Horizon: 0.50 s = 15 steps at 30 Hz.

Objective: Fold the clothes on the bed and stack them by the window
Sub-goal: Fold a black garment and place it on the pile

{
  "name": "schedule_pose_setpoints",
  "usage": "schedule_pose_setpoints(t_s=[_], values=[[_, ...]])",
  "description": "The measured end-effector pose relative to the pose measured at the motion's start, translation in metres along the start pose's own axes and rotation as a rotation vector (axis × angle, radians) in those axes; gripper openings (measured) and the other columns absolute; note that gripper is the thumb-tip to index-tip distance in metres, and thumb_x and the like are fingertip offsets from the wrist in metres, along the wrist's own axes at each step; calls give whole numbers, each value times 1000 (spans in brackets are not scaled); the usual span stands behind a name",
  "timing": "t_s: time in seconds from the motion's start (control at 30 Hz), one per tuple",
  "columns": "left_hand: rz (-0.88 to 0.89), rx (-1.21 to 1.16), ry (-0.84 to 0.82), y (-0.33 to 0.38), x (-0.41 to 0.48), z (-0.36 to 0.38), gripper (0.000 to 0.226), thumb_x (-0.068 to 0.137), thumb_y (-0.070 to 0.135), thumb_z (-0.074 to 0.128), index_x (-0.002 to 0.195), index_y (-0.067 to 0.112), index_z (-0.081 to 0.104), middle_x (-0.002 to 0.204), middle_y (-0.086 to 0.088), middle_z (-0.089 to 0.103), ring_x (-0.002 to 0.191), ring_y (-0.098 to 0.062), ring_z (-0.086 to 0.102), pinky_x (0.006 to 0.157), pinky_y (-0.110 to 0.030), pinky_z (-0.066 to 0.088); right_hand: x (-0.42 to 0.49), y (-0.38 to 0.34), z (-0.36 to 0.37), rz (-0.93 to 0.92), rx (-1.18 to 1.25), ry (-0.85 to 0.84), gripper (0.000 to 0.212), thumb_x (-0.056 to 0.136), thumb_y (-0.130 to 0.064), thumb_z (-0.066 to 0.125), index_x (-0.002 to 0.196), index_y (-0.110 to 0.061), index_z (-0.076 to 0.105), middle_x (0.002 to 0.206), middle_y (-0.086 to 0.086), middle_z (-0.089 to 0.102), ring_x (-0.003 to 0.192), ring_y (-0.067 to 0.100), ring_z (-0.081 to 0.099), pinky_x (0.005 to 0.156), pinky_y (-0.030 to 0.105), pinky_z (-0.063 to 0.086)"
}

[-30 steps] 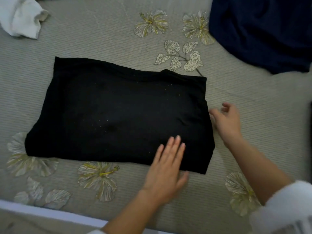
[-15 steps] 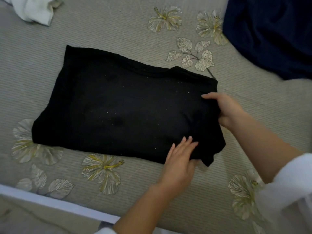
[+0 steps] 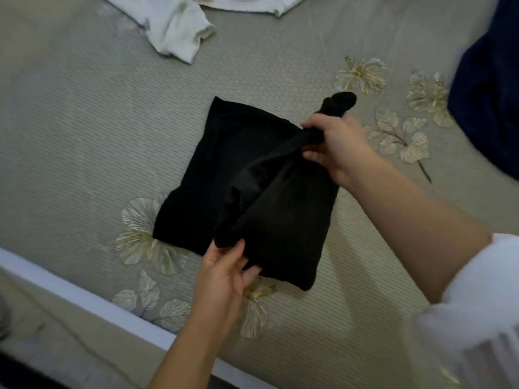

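Observation:
A black garment [image 3: 222, 175] lies partly folded in the middle of the bed. Its right part is lifted off the sheet and swung over toward the left. My left hand [image 3: 224, 269] pinches the near corner of that lifted edge. My right hand [image 3: 334, 147] grips the far end of the same edge, with a bunched bit of black cloth sticking out above the fist. The left part of the garment stays flat on the grey bedsheet [image 3: 84, 130] with its pale flower prints.
A white T-shirt [image 3: 179, 29] lies crumpled at the top left of the bed. A dark navy garment [image 3: 488, 94] is heaped at the right edge. The white bed rim [image 3: 84, 301] runs diagonally along the near side, floor below it.
Both hands took hold of the black garment's right edge and lifted it over toward the left. The view shifted, so the garment now sits more central.

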State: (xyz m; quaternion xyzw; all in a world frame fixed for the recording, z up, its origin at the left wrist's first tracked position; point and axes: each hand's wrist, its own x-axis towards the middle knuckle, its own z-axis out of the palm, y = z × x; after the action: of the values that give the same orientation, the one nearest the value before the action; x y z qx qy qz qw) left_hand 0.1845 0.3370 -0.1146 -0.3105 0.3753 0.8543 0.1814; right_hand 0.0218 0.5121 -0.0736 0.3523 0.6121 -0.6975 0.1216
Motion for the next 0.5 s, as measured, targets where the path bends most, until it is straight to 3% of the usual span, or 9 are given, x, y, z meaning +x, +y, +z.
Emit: schedule_pose_setpoints(t_s=[0.1,0.2,0.27,0.4,0.47,0.5], values=[[22,-32,104,19,7,-23,48,78,13,58,126,19,57,120,-5,67,104,-22,67,71,-34,58,9,7,47,-22,-68,-62,70,83,-10,66,144,-13,31,104,13,63,56,14,66,47,22,50],[42,-7,201,31,14,-43,43,84,11,56,126,17,57,117,-4,68,104,-22,67,73,-34,59,20,19,83,-81,-210,-132,76,85,-10,65,148,-16,23,111,15,61,70,19,69,53,25,54],[65,77,284,35,17,-55,36,92,7,51,125,18,57,112,-2,71,97,-19,69,71,-28,59,23,27,96,-76,-284,-217,82,87,-14,65,152,-18,16,109,11,64,85,19,69,68,28,58],[96,265,467,37,20,-66,28,96,7,48,119,20,55,104,-5,71,87,-16,70,73,-23,55,19,48,92,-285,-531,-282,65,88,-13,62,147,-18,34,113,-2,67,105,6,62,95,27,50],[218,457,612,36,17,-63,31,94,10,52,122,21,45,113,-3,60,103,-19,61,80,-21,46,10,62,80,-443,-705,-220,58,90,-17,59,144,-23,39,125,-4,62,111,1,56,99,22,45],[360,612,645,35,15,-60,38,92,13,53,127,22,40,122,0,51,115,-19,52,89,-23,42,5,71,71,-516,-802,-182,57,91,-22,57,145,-25,37,133,-5,57,116,1,53,101,21,42]])
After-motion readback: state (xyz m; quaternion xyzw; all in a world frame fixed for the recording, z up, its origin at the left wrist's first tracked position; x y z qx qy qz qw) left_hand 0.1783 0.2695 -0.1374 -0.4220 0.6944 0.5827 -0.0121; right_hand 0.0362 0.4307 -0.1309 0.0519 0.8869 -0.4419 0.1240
